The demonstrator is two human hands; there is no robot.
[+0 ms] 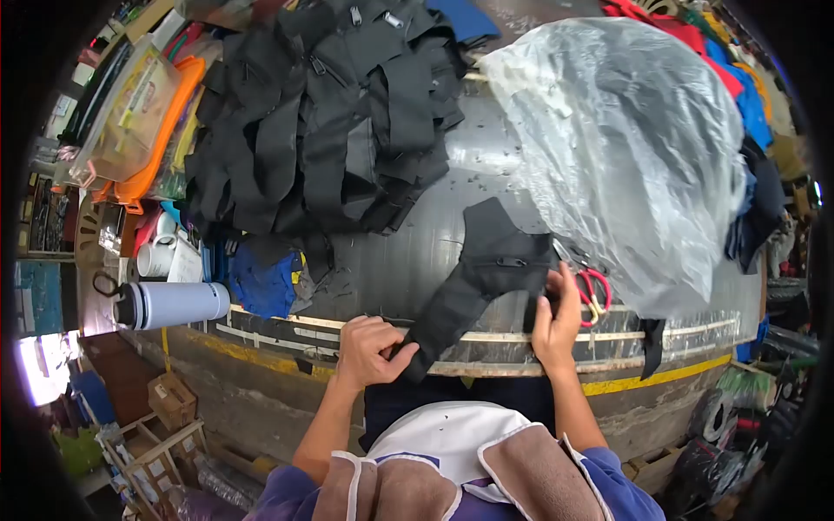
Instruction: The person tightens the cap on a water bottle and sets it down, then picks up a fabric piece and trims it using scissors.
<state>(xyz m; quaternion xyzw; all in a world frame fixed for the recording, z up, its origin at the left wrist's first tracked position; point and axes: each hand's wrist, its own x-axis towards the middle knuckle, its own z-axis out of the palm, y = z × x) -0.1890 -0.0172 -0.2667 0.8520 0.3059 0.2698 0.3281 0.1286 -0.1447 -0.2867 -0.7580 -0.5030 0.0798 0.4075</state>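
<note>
A black fabric piece with a short zipper [491, 265] lies on the table's near side, its long strap end running down over the front edge. My left hand [372, 349] is closed, pinching that strap end between thumb and fingers. At the piece's right edge, my right hand [559, 317] holds the fabric between thumb and fingers, close to the zipper's end. Red-handled scissors [593, 295] rest just right of my right hand, their blades partly hidden. Beyond the piece, a large heap of similar black zippered pieces [326, 130] covers the table's left back.
A big clear plastic sheet [625, 156] spreads over the table's right side. At the left stand a pale thermos [178, 305], a white mug [156, 258] and a blue cloth [263, 276]. A clear bin with an orange rim [161, 143] and coloured fabrics [721, 78] line the sides.
</note>
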